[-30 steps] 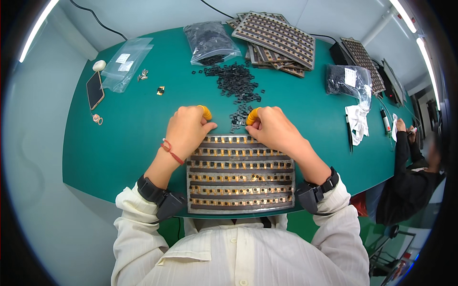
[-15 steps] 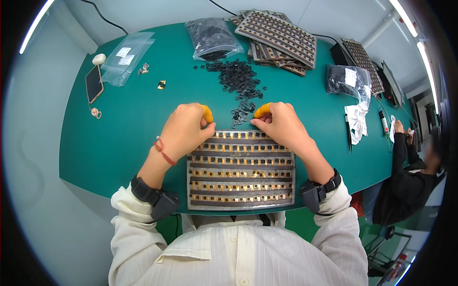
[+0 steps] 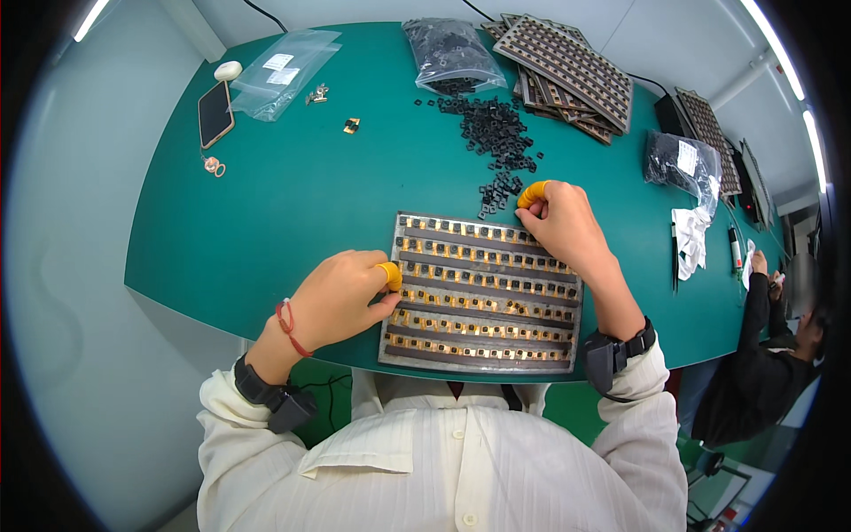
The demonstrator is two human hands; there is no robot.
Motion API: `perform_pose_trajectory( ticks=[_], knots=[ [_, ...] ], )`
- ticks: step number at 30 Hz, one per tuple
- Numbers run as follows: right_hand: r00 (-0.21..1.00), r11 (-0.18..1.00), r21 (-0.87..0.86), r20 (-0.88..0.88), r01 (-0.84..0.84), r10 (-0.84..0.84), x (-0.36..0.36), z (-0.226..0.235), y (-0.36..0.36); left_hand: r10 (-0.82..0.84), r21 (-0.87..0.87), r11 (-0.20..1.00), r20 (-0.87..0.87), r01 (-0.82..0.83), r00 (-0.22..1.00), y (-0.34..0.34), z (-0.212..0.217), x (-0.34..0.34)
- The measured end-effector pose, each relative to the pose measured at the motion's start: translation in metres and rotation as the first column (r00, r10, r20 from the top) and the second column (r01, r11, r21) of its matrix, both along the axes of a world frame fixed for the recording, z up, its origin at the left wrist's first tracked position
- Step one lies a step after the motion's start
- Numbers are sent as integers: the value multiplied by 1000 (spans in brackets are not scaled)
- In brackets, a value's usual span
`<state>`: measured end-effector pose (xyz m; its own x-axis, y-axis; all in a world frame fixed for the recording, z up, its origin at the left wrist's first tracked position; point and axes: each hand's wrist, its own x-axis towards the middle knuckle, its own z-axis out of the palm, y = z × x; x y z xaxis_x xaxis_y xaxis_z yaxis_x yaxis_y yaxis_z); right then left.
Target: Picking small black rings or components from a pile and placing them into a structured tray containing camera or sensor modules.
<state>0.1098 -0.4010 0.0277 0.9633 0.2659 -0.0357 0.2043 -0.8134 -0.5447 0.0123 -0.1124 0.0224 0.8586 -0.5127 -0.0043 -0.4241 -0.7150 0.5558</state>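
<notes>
A flat rectangular tray lies before me, tilted slightly, its rows filled with small black parts on gold-coloured tabs. At its left edge, my left hand grips the rim between thumb and a forefinger in a yellow finger cot. Close to the tray's far right corner is my right hand, closed in a pinch, its forefinger also in a yellow cot. Whatever sits between those fingertips is too small or hidden to make out. Just beyond them lies a spread of loose small black square parts.
Behind the loose parts stands a bag of black parts, beside stacked trays. A phone and flat plastic bags lie far left. To the right are another filled bag, white tissue, tweezers and a co-worker.
My left hand has moved from the tray's far left corner down to its left edge. The tray has turned slightly clockwise. My right hand stays near the far edge; the whole view has shifted.
</notes>
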Motion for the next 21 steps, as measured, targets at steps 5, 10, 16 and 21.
perform_pose_trajectory(
  ticks=[5, 10, 16, 21],
  knots=[
    [996, 996, 24, 19, -88, 87, -24, 5, -19, 27, 64, 997, 166, -39, 986, -4, -8, -6],
    [978, 976, 51, 22, -209, 209, -74, 17, -48, 3, 136, 990, 289, -45, 957, -8, -4, -24],
    [985, 986, 29, 58, -163, 161, -110, 8, -76, -10, 257, 965, 256, -58, 967, -20, -5, -40],
    [992, 992, 59, 63, -116, 112, -121, -3, -78, -25, 293, 956, 173, -27, 985, -24, 2, -29]
  ],
)
